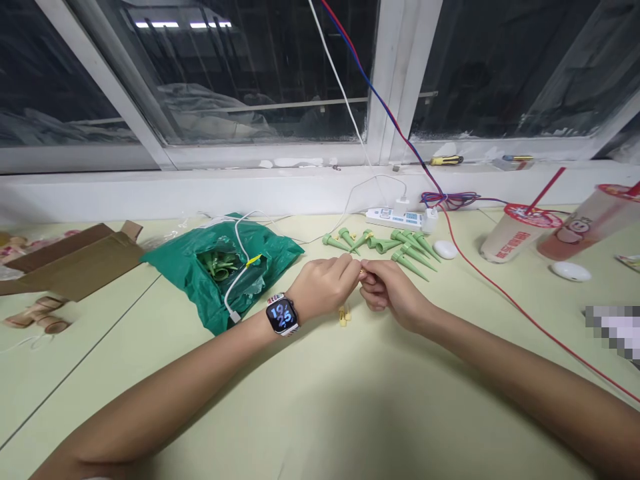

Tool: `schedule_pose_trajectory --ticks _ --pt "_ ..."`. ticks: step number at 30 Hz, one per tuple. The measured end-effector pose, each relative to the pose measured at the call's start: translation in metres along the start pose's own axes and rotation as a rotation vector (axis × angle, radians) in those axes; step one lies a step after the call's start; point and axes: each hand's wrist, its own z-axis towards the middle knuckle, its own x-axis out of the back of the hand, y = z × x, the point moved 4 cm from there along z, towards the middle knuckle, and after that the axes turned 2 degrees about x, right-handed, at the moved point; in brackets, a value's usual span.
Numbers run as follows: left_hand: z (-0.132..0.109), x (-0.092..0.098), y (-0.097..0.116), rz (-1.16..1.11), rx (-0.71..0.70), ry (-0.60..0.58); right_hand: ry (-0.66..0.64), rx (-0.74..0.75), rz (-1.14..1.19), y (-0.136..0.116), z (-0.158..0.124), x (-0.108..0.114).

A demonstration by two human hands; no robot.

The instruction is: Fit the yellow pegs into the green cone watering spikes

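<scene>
My left hand (pixel 325 285) and my right hand (pixel 387 290) meet over the pale green table (pixel 320 400). Both are closed in a pinch on one small yellow part (pixel 362 272) held between their fingertips. A smartwatch (pixel 281 315) is on my left wrist. Just below my hands lie a few more small yellow parts (pixel 343 315). Beyond them several green cone-shaped spikes (pixel 400 248) lie in a loose row. To the left, a green plastic bag (pixel 227 267) lies open with more green pieces inside.
A white power strip (pixel 395 218) and red and blue wires (pixel 450 198) lie by the window sill. Two drink cups (pixel 517 233) with straws lie at the right, with white oval objects (pixel 570 271) near them. An open cardboard box (pixel 75 260) sits at the left.
</scene>
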Motion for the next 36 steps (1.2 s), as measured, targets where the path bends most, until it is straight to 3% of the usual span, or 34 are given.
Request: schedule_pose_trajectory --ticks 6,11,17,21,24,27,29,30,32,34,36 --pt "-0.001 -0.003 -0.003 -0.127 0.082 -0.089 -0.042 0.071 -0.076 -0.002 0.001 0.000" --pt "-0.003 -0.005 -0.003 -0.676 0.454 -0.227 -0.049 0.279 -0.260 0.001 0.000 0.002" --pt "0.002 0.003 0.009 -1.139 0.653 -0.244 -0.100 0.402 -0.337 0.002 -0.004 0.003" --pt "0.007 0.009 0.006 -1.366 0.846 -0.286 -0.116 0.495 -0.431 -0.003 -0.005 0.005" --pt "0.007 0.009 0.001 -1.702 0.992 -0.471 -0.120 0.730 -0.680 -0.013 -0.008 0.007" --pt "0.006 0.010 0.003 -2.007 1.035 -0.848 -0.170 1.052 -0.982 -0.021 -0.014 0.006" --pt "0.006 0.012 0.000 -1.933 1.007 -0.962 -0.194 1.155 -1.093 -0.024 -0.015 0.006" --pt "0.006 0.012 -0.004 -1.790 0.984 -0.909 -0.183 1.145 -1.100 -0.026 -0.014 0.008" --pt "0.009 0.017 -0.016 -1.345 0.901 -0.650 -0.125 0.983 -1.006 -0.029 -0.008 0.013" --pt "0.014 0.028 -0.022 -0.878 0.712 -0.401 -0.083 0.697 -0.781 -0.029 0.000 0.019" --pt "0.016 0.034 -0.021 -0.592 0.492 -0.286 -0.106 0.429 -0.517 -0.025 0.005 0.021"
